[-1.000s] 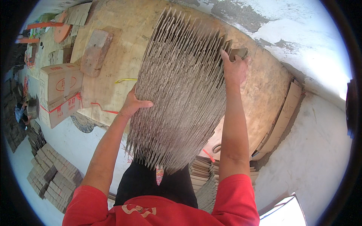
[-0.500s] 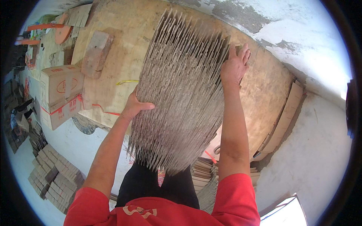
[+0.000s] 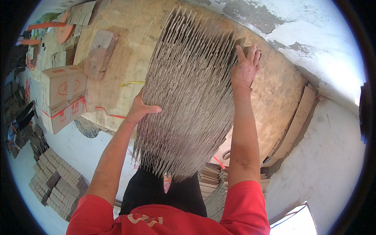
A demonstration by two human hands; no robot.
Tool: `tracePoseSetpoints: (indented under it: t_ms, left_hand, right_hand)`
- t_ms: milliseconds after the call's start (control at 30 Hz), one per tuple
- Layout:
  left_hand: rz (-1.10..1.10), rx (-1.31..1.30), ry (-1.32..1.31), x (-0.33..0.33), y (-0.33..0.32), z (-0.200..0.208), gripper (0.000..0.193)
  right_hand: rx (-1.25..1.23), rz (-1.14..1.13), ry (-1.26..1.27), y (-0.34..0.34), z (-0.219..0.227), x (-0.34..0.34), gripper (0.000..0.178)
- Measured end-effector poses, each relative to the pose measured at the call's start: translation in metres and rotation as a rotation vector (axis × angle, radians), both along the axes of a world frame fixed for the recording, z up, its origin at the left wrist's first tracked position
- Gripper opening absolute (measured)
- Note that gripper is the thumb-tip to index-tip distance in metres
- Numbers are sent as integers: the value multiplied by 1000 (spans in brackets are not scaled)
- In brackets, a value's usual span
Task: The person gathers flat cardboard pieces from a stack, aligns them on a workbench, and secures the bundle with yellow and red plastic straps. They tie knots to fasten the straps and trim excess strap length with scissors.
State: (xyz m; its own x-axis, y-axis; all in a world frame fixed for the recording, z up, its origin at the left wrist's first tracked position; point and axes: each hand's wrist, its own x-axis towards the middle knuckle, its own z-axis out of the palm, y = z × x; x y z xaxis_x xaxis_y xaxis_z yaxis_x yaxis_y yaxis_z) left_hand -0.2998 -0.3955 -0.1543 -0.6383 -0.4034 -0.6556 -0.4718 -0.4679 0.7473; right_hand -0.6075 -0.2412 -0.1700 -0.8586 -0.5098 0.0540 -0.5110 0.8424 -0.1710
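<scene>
Grey-brown stack (image 3: 184, 102) of thin sheets on edge, set on the wooden worktop (image 3: 278, 94) between left grip (image 3: 140, 112) and right grip (image 3: 244, 73). At left, thumb (image 3: 153, 109) over the upper edges, the rest hidden, pinch impossible to tell; at right, spread by the far corner.

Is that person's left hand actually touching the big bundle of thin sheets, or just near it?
Touching. The head view shows the left hand against the left side of the bundle, its thumb lying over the sheets' edges.

Left fingers (image 3: 153, 109) partly hidden, shirt (image 3: 176, 219) cropped
</scene>
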Motion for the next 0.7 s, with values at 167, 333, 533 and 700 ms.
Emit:
tracePoseSetpoints:
  t_ms: [167,333,533,700]
  left_hand:
    - [1,8,-6,-1,0,1,99]
    - [3,6,-31,-1,-1,3,100]
    - [-1,-10,-11,1,-2,-3,101]
    - [9,-24,9,1,0,-2,102]
  right_hand:
    - [-189,51,-60,10,-10,-20,34]
    - [-235,41,-114,2,-3,-20,28]
    - [-174,26,67,-5,1,-6,24]
    - [29,-84,-137,-26,15,-5,24]
